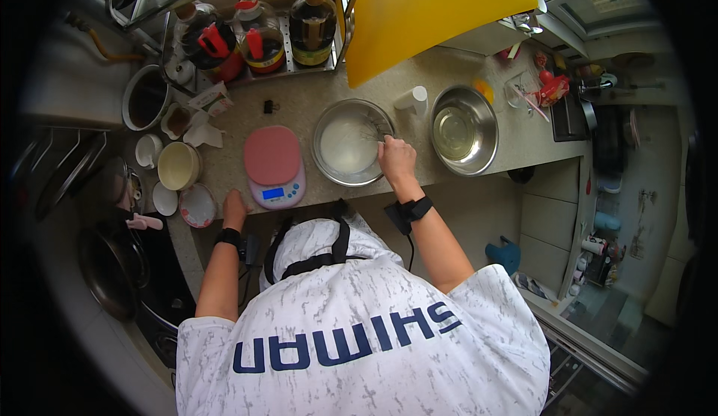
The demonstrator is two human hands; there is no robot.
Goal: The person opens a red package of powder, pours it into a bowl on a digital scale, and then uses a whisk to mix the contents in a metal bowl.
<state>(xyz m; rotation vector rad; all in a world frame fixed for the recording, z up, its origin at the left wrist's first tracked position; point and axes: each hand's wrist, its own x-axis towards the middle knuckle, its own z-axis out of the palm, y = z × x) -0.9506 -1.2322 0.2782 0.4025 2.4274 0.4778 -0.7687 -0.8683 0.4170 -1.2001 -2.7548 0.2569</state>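
Note:
My right hand (398,160) grips a wire whisk (374,128) whose wires dip into a stainless steel bowl (320,158). Inside that bowl is a whitish liquid (345,145). At the front edge of the counter, my left hand (235,207) rests between a small floral dish (197,205) and a kitchen scale (273,158) with a pink top. How its fingers are set is too small to make out. Right of the whisked bowl stands a second steel bowl (485,135), with a pale yellowish clear liquid (453,127) at its bottom.
A white cylindrical container (412,99) stands between the bowls. Sauce bottles (313,29) fill a metal rack behind. Cream bowl (178,166), white dish (165,198) and dark-filled pot (147,99) crowd the left. A black binder clip (271,106) lies behind the scale. The sink (567,121) is far right.

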